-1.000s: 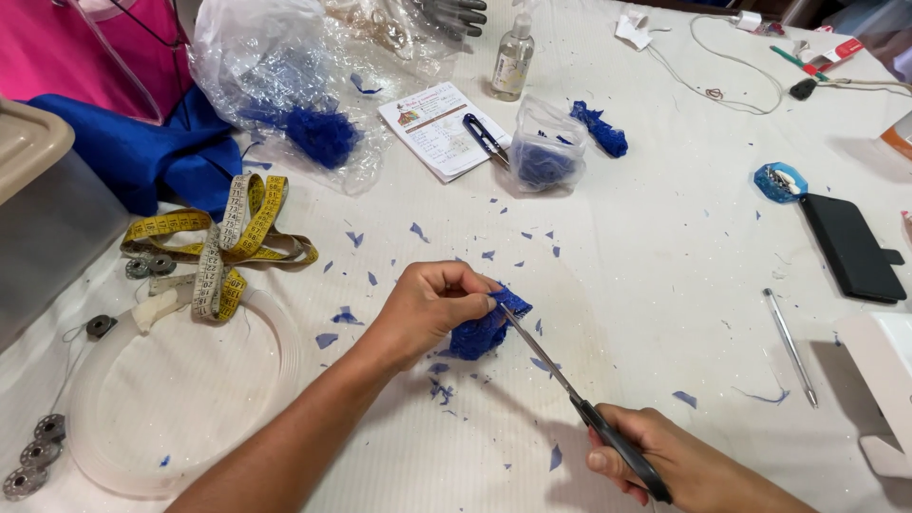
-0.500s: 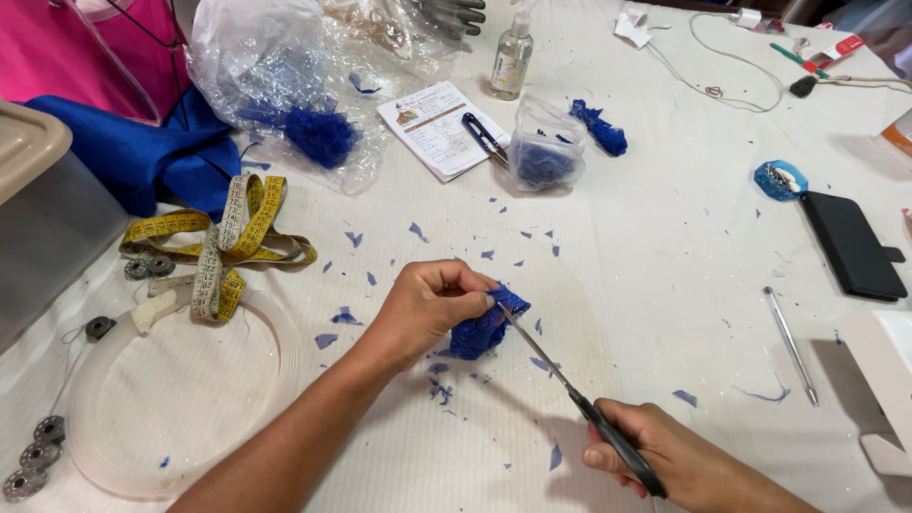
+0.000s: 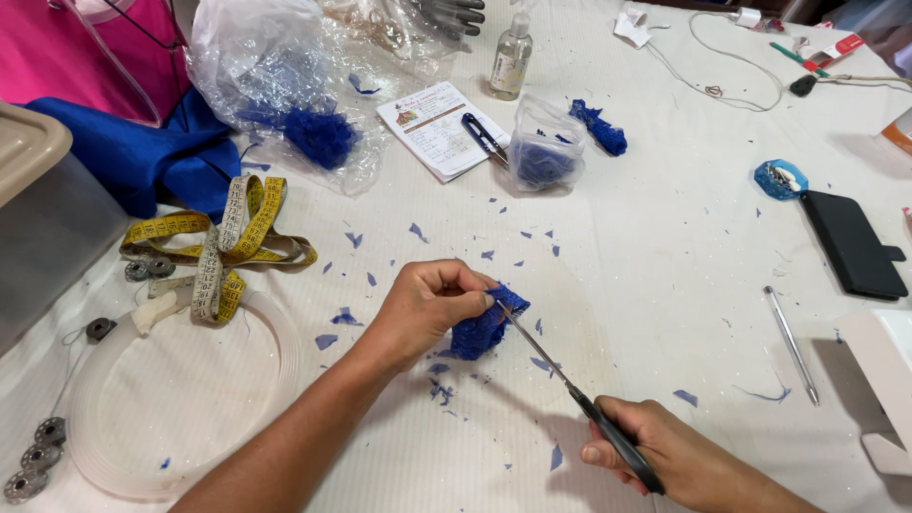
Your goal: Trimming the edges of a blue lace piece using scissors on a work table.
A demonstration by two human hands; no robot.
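Observation:
My left hand [image 3: 427,306] pinches a small piece of blue lace fabric [image 3: 483,328] just above the white table [image 3: 646,237]. My right hand [image 3: 670,456] grips the dark handles of a pair of scissors [image 3: 579,399]. The thin blades reach up and left, and their tips meet the top edge of the blue fabric beside my left fingers. Small blue fabric scraps [image 3: 342,318] lie scattered on the table around both hands.
A yellow tape measure [image 3: 223,242] and a white embroidery hoop [image 3: 171,399] lie at left, with metal bobbins [image 3: 33,458]. Plastic bags with blue lace [image 3: 318,133], [image 3: 543,157], a printed card [image 3: 437,123], a clear bottle [image 3: 511,57], a black phone case [image 3: 853,245] and a metal tool [image 3: 790,344] lie around.
The scissors and my right hand have shifted slightly; the blade tips stay at the blue fabric. My left hand keeps its pinch on the fabric.

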